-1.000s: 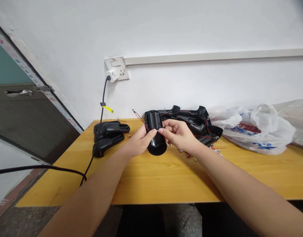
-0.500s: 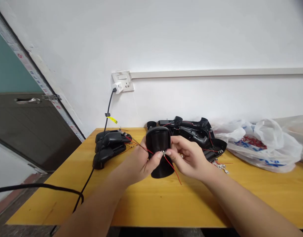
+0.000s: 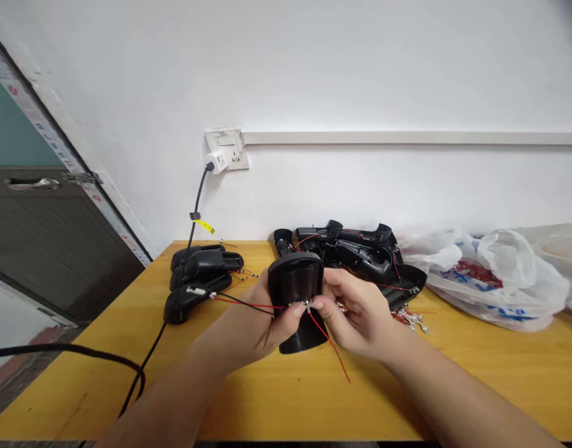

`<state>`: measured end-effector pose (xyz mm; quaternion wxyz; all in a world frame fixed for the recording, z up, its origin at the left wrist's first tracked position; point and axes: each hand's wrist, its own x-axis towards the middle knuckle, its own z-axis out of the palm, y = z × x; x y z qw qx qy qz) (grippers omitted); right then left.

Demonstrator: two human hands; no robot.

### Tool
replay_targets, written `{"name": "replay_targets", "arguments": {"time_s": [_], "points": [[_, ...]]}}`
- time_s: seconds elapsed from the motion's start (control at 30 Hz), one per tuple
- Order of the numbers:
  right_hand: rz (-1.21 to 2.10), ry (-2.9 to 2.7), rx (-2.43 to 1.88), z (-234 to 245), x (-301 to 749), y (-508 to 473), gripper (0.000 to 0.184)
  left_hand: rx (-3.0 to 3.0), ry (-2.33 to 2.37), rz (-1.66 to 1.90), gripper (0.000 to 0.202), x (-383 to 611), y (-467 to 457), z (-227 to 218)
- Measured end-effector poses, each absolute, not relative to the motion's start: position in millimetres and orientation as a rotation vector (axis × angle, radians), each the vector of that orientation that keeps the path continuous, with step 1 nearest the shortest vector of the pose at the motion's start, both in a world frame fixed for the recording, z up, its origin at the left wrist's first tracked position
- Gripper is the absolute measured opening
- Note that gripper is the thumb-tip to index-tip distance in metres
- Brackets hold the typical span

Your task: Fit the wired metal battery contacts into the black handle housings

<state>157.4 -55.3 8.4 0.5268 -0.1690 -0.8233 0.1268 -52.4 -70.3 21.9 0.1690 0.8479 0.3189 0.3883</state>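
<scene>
My left hand (image 3: 260, 323) grips a black plastic housing (image 3: 299, 292) from its left side, just above the yellow wooden table (image 3: 267, 398). Thumb and fingers of my right hand (image 3: 355, 311) pinch a small metal terminal (image 3: 307, 305) at the front of the housing. A red wire (image 3: 330, 345) hangs down from that pinch toward the table. A red and black wire pair (image 3: 239, 303) runs out to the left from the housing. Both hands are closed.
A heap of black plastic shells (image 3: 360, 252) with red wires lies behind my hands. More black shells (image 3: 197, 280) sit at the left by a black power cable (image 3: 193, 230) plugged into a wall socket (image 3: 225, 152). White plastic bags (image 3: 491, 280) lie right. Loose metal terminals (image 3: 410, 317) are scattered.
The housing has turned and come lower and closer to me. The wire pair now points left and level instead of up. A loose red wire hangs from my right-hand pinch.
</scene>
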Motion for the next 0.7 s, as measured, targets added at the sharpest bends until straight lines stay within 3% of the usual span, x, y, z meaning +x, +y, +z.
{"name": "replay_targets", "arguments": {"time_s": [0.23, 0.5, 0.7], "points": [[0.353, -1.95, -0.44, 9.8, 155.6, -58.1, 0.024, 2.354, 0.885, 1.207, 0.026, -47.5, -69.2, 22.5], [0.472, -1.923, -0.567, 0.1, 156.6, -48.9, 0.013, 2.295, 0.959, 1.115, 0.042, -48.4, -59.2, 13.4], [0.549, -1.909, -0.614, -1.5, 154.5, -47.6, 0.014, 2.211, 0.959, 1.097, 0.035, -47.3, -53.8, 10.8]]}}
